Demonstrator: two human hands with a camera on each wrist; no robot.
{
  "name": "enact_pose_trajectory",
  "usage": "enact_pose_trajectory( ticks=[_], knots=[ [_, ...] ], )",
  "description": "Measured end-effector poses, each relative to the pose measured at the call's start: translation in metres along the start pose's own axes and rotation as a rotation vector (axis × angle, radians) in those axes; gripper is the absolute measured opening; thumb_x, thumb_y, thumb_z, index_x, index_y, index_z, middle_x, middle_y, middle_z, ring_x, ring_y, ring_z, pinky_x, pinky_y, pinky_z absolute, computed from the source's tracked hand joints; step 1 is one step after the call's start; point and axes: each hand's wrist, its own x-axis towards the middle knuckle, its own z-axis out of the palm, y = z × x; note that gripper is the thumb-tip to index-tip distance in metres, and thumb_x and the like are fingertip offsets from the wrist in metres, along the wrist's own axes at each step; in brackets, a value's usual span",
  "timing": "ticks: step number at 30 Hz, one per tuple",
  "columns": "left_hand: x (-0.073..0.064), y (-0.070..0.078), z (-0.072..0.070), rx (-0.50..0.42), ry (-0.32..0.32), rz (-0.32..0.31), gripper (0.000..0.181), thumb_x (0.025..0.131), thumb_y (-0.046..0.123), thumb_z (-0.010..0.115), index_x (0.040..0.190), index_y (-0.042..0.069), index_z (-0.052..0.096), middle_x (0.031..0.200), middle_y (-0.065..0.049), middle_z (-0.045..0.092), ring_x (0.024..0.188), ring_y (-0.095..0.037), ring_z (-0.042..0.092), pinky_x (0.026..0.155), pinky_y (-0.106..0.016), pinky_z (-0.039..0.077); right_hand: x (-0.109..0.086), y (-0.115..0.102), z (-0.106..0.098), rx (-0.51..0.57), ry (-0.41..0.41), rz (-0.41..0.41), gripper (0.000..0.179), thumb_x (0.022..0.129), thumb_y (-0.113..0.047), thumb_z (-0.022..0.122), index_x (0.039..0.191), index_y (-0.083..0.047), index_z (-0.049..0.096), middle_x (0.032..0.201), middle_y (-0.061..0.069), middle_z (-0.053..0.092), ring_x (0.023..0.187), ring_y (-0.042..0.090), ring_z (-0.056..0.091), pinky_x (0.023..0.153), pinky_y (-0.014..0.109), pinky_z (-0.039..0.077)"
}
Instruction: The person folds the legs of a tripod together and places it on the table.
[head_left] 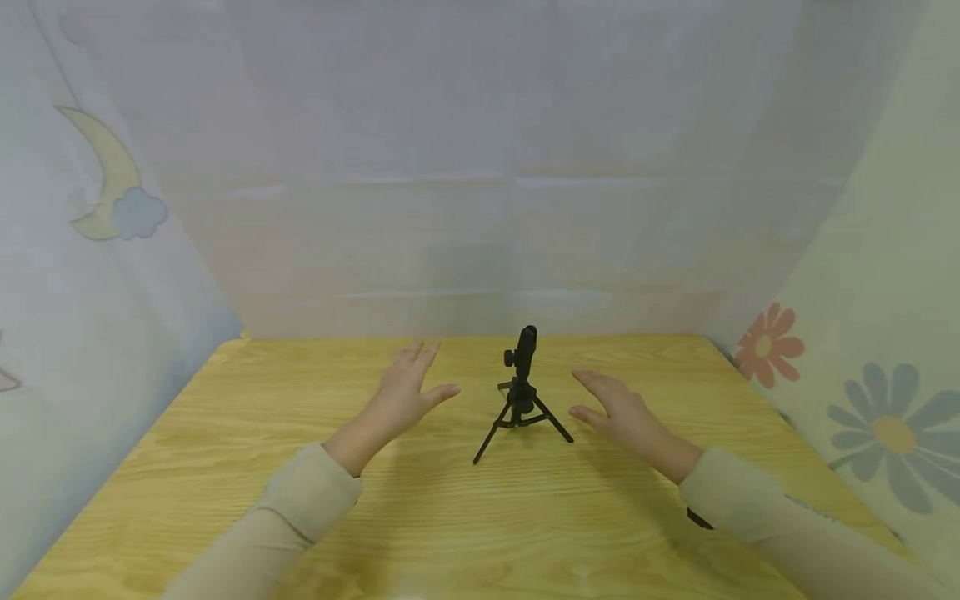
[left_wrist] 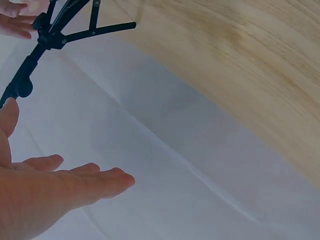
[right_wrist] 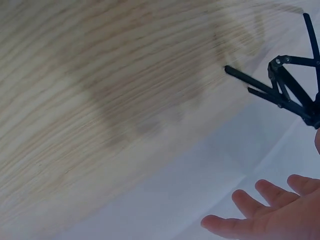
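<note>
A small black tripod (head_left: 522, 392) stands upright on the wooden table with its legs spread and a knob on the left of its head. To its left, my left hand (head_left: 405, 390) hovers with fingers extended and thumb pointing toward it, not touching. On the other side my right hand (head_left: 618, 414) is held in the air, fingers stretched toward the tripod, also apart from it. The left wrist view shows the tripod (left_wrist: 50, 37) beyond the left hand (left_wrist: 55, 195). In the right wrist view the tripod legs (right_wrist: 290, 92) appear above the right hand (right_wrist: 275, 212).
The yellowish wooden table (head_left: 465, 517) reaches back to a pale, creased wall covering (head_left: 480, 208). Side walls carry a moon picture (head_left: 112, 175) on the left and flower pictures (head_left: 894, 435) on the right. A dark band (head_left: 699, 518) shows under the right sleeve.
</note>
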Motion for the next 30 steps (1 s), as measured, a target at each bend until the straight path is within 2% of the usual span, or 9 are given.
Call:
enact_pose_trajectory(
  ticks=[6,14,19,25,30],
  knots=[
    [0.006,0.018,0.003,-0.041,-0.018,0.029,0.081,0.095,0.037,0.064,0.154,0.004,0.021,0.158,-0.023,0.011,0.143,-0.045,0.01,0.111,-0.063,0.014,0.0,-0.007,0.004,0.074,-0.01,0.017,0.059,0.094,-0.016,0.065,0.142,0.009,0.041,0.142,0.03,0.043,0.13,0.05,0.037,0.102,0.065,0.032],
    [0.016,0.032,0.005,-0.028,-0.01,0.063,0.08,0.094,0.038,0.063,0.155,0.006,0.021,0.158,-0.021,0.014,0.144,-0.041,0.013,0.113,-0.058,0.015,0.0,-0.015,0.007,0.192,-0.034,0.047,0.059,0.095,-0.015,0.063,0.144,0.008,0.038,0.145,0.029,0.039,0.133,0.048,0.034,0.104,0.063,0.032],
    [0.02,0.039,0.005,-0.045,-0.019,0.061,0.08,0.095,0.039,0.062,0.155,0.008,0.02,0.159,-0.019,0.011,0.145,-0.039,0.011,0.113,-0.057,0.014,0.0,-0.02,0.009,0.202,-0.009,0.038,0.059,0.094,-0.014,0.065,0.143,0.009,0.04,0.143,0.03,0.041,0.131,0.048,0.037,0.102,0.062,0.034],
    [0.023,0.045,0.008,-0.119,-0.03,0.053,0.079,0.095,0.036,0.062,0.156,0.011,0.019,0.16,-0.015,0.011,0.146,-0.033,0.011,0.115,-0.053,0.014,0.001,-0.023,0.012,0.225,0.016,0.034,0.057,0.094,-0.012,0.065,0.141,0.009,0.042,0.141,0.031,0.043,0.128,0.049,0.041,0.1,0.061,0.037],
    [0.03,0.051,0.015,-0.19,-0.023,0.088,0.075,0.096,0.03,0.063,0.155,0.011,0.022,0.159,-0.013,0.019,0.146,-0.031,0.016,0.116,-0.049,0.016,0.004,-0.022,0.016,0.258,0.021,0.057,0.057,0.093,-0.012,0.066,0.142,0.007,0.043,0.14,0.03,0.044,0.122,0.049,0.046,0.095,0.061,0.042]
  ],
)
